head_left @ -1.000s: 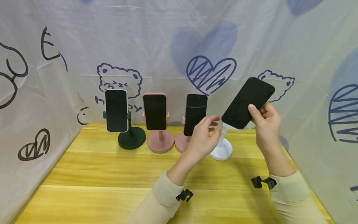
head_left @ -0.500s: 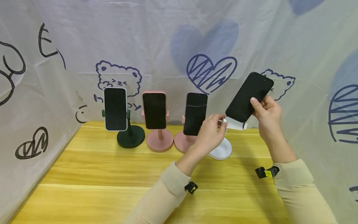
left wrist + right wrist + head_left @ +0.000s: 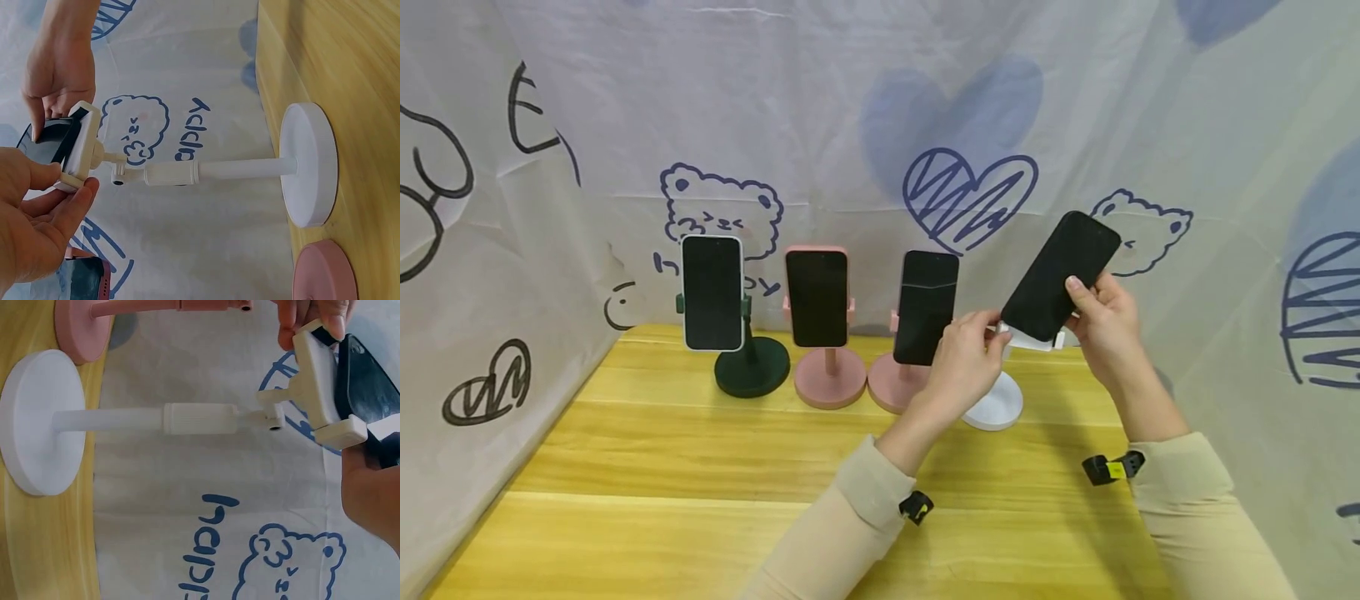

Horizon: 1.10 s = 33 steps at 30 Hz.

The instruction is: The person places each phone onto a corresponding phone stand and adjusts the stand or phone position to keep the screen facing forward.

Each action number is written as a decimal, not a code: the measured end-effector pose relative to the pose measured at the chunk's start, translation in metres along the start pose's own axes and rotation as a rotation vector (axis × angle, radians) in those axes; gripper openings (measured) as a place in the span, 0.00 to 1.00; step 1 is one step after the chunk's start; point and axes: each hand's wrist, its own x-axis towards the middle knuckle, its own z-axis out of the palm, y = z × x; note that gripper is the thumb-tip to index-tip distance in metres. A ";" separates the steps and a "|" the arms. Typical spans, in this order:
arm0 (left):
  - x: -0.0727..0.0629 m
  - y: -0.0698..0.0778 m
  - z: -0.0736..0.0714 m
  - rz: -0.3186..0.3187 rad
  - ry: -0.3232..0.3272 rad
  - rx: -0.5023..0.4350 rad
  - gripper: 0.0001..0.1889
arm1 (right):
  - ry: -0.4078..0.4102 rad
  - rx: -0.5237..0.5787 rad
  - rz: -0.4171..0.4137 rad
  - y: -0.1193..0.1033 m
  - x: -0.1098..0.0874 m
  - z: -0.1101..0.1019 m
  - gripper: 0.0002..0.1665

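Note:
My right hand (image 3: 1108, 333) grips a black smartphone (image 3: 1052, 279), thumb on its dark screen. The phone is tilted, its lower end at the clamp (image 3: 317, 378) of a white phone stand (image 3: 994, 406). With the left hand (image 3: 964, 360) I pinch the left jaw of that clamp between thumb and fingers. In the left wrist view the stand's post (image 3: 231, 169) rises from a round base (image 3: 309, 165). The right wrist view shows the phone's lower edge between the clamp's two jaws, partly lifted off its back plate.
To the left stand a dark green stand (image 3: 752, 368) with a white-framed phone (image 3: 712, 293), a pink stand (image 3: 830, 379) with a pink-framed phone (image 3: 817, 298), and another pink stand (image 3: 891, 383) with a black phone (image 3: 927, 304). A drawn-on cloth (image 3: 850, 108) hangs behind the wooden table (image 3: 700, 467).
My left hand has moved right and taken hold of the white stand's clamp. The phone in my right hand first rose slightly, then came down and left onto the clamp.

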 end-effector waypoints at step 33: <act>0.005 -0.002 -0.006 -0.008 -0.018 0.005 0.10 | -0.211 -0.243 -0.097 0.000 0.007 -0.024 0.16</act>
